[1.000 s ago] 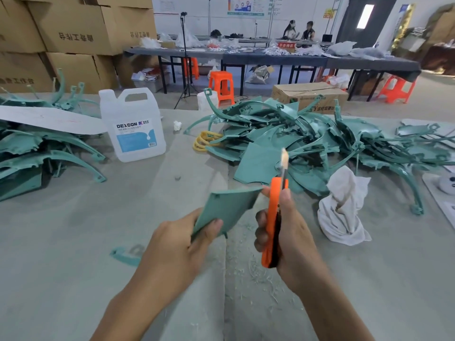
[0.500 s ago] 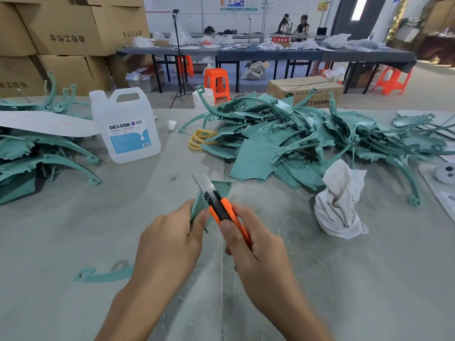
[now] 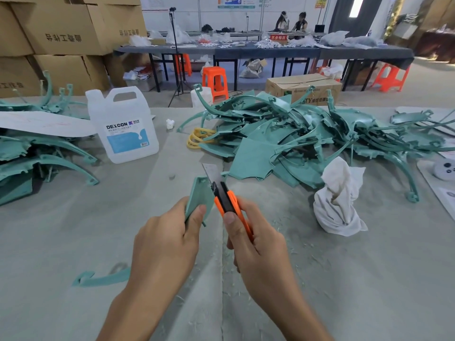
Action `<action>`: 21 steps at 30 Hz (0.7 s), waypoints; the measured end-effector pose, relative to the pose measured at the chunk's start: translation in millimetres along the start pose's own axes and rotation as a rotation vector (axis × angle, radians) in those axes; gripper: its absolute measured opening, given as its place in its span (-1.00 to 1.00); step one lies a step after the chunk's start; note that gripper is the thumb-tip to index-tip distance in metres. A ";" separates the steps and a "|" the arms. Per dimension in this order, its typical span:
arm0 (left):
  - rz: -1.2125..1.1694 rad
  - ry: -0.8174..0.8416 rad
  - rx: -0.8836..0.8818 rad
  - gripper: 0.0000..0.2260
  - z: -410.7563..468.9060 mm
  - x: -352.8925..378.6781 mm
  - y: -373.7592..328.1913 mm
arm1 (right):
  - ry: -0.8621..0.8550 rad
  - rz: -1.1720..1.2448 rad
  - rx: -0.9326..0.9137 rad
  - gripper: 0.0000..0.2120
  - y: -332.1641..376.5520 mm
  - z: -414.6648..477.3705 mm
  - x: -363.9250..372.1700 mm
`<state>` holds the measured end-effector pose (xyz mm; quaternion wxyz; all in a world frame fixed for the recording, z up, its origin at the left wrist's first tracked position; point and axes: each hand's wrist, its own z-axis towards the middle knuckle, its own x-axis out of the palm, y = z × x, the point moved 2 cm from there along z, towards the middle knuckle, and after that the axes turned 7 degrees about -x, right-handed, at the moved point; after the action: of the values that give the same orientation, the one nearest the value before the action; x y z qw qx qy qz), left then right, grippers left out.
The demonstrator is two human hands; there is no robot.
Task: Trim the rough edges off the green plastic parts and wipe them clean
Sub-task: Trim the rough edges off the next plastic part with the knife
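Between the thumb and curled fingers of the left hand (image 3: 167,242), a flat green plastic part (image 3: 200,195) stands on edge, pinched at its lower end. Just right of those fingers, the right hand (image 3: 258,254) is wrapped round an orange knife (image 3: 225,200), thumb laid along the top of the handle. The blade (image 3: 210,172) sticks up past the part's right edge; whether it touches cannot be told. Beyond the fingertips lies a big heap of green parts (image 3: 295,134). A crumpled white cloth (image 3: 339,200) sits to the right of the right-hand fingers, near the heap. Left of and beyond the left-hand fingers stands a clear jug (image 3: 123,124), with another pile of green parts (image 3: 37,153) farther left. A curved green strip (image 3: 103,278) lies on the grey table (image 3: 49,242) beside the left wrist, and pale shavings (image 3: 283,230) are scattered under both hands.
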<state>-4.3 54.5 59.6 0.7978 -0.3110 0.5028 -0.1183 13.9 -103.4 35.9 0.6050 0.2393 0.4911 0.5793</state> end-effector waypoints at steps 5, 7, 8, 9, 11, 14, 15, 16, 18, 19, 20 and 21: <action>-0.126 -0.043 -0.023 -0.58 -0.8 -0.3 -1.9 | -0.052 -0.028 -0.012 -0.75 -8.0 12.4 2.6; -0.130 -0.066 -0.016 -0.65 -2.3 -3.4 -1.2 | -0.096 -0.088 0.045 -0.79 -24.1 27.1 -2.2; -0.128 -0.070 -0.004 -0.66 -3.9 -5.8 -1.3 | -0.108 -0.133 0.094 -0.79 -33.3 34.4 -6.7; -0.150 -0.072 0.004 -0.67 -5.5 -8.4 -1.3 | -0.107 -0.182 0.144 -0.79 -42.4 41.1 -11.4; -0.206 -0.080 0.014 -0.66 -7.0 -12.8 -2.4 | -0.086 -0.238 0.214 -0.81 -57.7 50.8 -19.0; -0.171 -0.071 0.012 -0.64 -3.1 -11.5 -4.4 | -0.178 -0.124 0.210 -0.88 -57.2 51.8 -24.0; -0.157 -0.071 -0.002 -0.65 -1.3 -10.3 -4.1 | -0.199 -0.076 0.173 -0.88 -50.6 49.2 -22.5; -0.145 -0.068 -0.015 -0.65 0.2 -8.4 -3.3 | -0.208 -0.041 0.122 -0.85 -42.3 44.6 -19.6; -0.127 -0.051 -0.036 -0.65 2.2 -4.1 -1.8 | -0.189 -0.006 0.019 -0.75 -23.9 31.9 -9.7; -0.122 -0.042 -0.040 -0.63 2.4 -2.0 -1.5 | -0.163 -0.005 -0.014 -0.73 -15.0 25.4 -4.0; -0.119 -0.034 -0.038 -0.62 2.4 0.0 -1.5 | -0.131 -0.015 -0.035 -0.72 -7.8 19.7 0.7; -0.114 -0.030 -0.034 -0.61 2.1 1.2 -1.6 | -0.099 -0.029 -0.048 -0.71 -2.1 15.4 3.3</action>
<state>-1.7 53.5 60.4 0.7917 -0.3546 0.4741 -0.1504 27.8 -96.5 39.3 0.6424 0.2461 0.4499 0.5694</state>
